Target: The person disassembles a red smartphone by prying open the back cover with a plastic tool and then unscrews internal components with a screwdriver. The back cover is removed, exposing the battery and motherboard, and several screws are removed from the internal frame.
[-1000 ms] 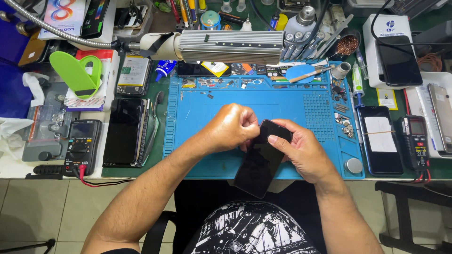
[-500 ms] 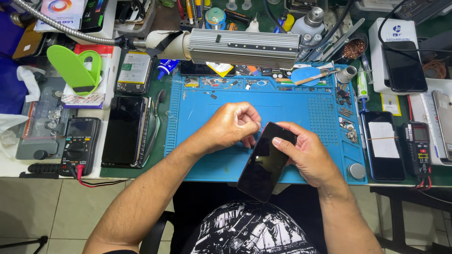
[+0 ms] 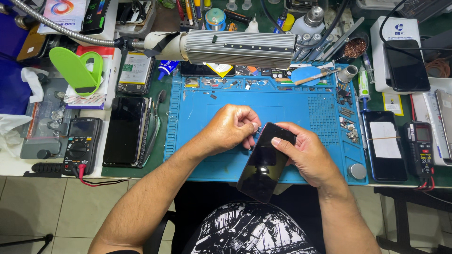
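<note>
The black phone [image 3: 265,162] tilts over the blue mat's [image 3: 292,108] near edge, long axis running from upper right down toward me. My right hand [image 3: 308,155] clasps its top; my left hand [image 3: 230,128] pinches its upper-left corner. Cluttered workbench [image 3: 165,136] around.

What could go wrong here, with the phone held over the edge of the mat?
1. The black phone is tilted, its lower end hanging past the blue work mat above the lap; only the right hand grips it, so it could slip and drop.
2. The left hand pinches something small at the phone's top edge; it might fall among the loose screws on the mat.
</note>
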